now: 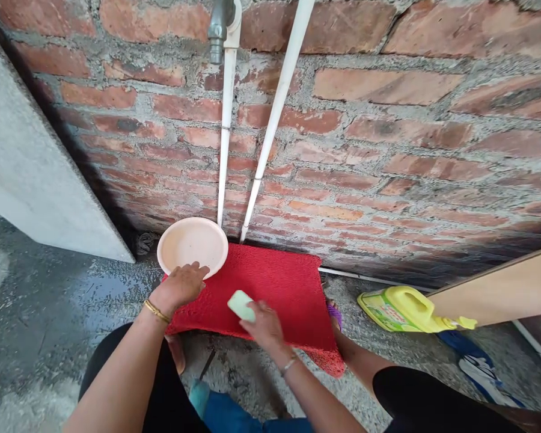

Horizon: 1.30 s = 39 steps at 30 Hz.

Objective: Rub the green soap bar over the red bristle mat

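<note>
A pale green bar of soap (pixel 241 305) is pinched in the fingers of my right hand (pixel 265 328), low over a red mat (pixel 275 276). The hand looks slightly blurred. My left hand (pixel 183 285) reaches over the mat's left end with its palm down and fingers stretched out. Its fingertips overlap the near rim of a light pink basin (pixel 193 240); I cannot tell whether they touch it. The shallow basin shows nothing large inside and covers the mat's far left corner.
A brick wall (pixel 342 156) rises behind, with a tap (pixel 216 36) and white pipes (pixel 277 114). A yellow jug (pixel 401 308) lies on its side at right, near a leaning board (pixel 500 288). A grey slab (pixel 40 150) leans at left above wet floor (pixel 103 294).
</note>
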### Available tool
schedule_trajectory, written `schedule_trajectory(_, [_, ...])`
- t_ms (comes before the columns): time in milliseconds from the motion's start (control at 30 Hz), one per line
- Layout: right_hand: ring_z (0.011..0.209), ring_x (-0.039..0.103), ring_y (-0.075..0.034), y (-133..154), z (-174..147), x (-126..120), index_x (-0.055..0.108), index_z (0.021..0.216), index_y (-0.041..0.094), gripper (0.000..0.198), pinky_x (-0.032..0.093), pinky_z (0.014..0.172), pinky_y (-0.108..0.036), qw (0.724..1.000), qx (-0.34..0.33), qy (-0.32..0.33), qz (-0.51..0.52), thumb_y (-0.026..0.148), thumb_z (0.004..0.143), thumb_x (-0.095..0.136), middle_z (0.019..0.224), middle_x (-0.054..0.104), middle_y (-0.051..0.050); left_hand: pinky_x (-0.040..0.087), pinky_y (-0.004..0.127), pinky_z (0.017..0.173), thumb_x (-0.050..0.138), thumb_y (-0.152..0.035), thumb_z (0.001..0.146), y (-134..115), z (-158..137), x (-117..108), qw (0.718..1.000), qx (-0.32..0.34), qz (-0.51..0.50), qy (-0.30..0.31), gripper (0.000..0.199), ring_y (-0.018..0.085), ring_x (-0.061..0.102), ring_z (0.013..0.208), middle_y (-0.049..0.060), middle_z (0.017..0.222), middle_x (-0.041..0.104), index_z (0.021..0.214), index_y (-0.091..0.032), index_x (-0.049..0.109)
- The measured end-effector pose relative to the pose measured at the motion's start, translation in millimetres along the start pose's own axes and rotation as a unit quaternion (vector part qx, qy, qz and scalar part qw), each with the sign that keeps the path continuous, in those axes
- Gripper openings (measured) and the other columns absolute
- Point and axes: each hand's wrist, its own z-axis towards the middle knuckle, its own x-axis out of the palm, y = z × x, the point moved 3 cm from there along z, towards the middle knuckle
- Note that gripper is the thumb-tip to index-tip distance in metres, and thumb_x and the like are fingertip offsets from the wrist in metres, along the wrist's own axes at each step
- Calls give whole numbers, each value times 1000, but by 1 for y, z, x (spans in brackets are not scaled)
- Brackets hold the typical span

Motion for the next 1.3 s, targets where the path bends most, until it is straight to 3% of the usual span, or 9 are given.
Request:
schedule_trajectory(100, [114,56,-29,79,17,24,63,120,23,43,39,100,-42,997,-69,41,-14,39,80,63,122,61,-11,45,42,102,40,-22,95,3,2,3,1000,6,1,2,43,28,56,125,15,132,57,138,-18,49])
schedule_trajectory(200, [120,53,-27,91,23,31,61,123,28,46,34,104,-40,995,-78,64,-16,38,79,64,130,59,-8,47,42,100,41,-20,95,5,4,4,1000,7,-2,6,43,28,57,124,15,131,58,137,-19,49])
schedule_trajectory(367, [116,58,-25,-23,-3,-3,57,126,25,48,38,98,-36,996,52,65,-32,36,80,61,124,62,-7,47,43,100,42,-23,96,8,5,4,1000,5,-7,8,40,28,58,122,15,129,58,135,-19,50])
schedule_trajectory(500, [104,65,-26,-135,-50,-41,52,128,22,46,46,88,-37,966,250,47,-38,36,84,54,120,63,-13,48,46,98,41,-24,97,6,6,3,1000,6,-3,5,40,30,60,119,17,128,58,135,-16,51])
schedule_trajectory(600, [99,67,-28,-159,-68,-52,55,125,21,42,49,84,-39,951,306,21,-45,39,87,52,119,62,-17,48,46,98,42,-24,96,2,7,1,1000,15,-10,-5,40,30,58,121,16,130,58,134,-17,51])
schedule_trajectory(733, [108,62,-27,-80,-56,-25,63,117,23,38,45,94,-37,992,111,35,-46,34,81,60,116,65,-11,48,45,98,44,-24,96,-3,11,1,1000,20,-9,0,37,28,60,119,15,128,60,132,-20,54])
schedule_trajectory(867, [121,55,-29,26,-44,26,62,125,25,48,36,107,-42,986,-99,127,-47,27,78,63,131,62,-8,49,43,96,44,-24,95,-2,14,5,1000,22,-2,10,38,28,61,116,15,127,59,132,-18,53])
schedule_trajectory(967, [128,51,-28,44,-43,45,62,128,25,47,29,114,-43,977,-145,145,-61,19,81,56,139,59,-6,48,42,97,44,-23,95,3,14,8,1000,10,-5,18,39,28,61,118,15,128,59,132,-18,53])
schedule_trajectory(1300, [124,55,-31,-143,-93,-34,68,119,18,62,34,109,-48,965,34,176,-191,-5,64,51,132,62,-18,47,44,97,42,-23,96,-5,11,2,1000,23,3,14,38,28,60,118,15,127,59,132,-19,53])
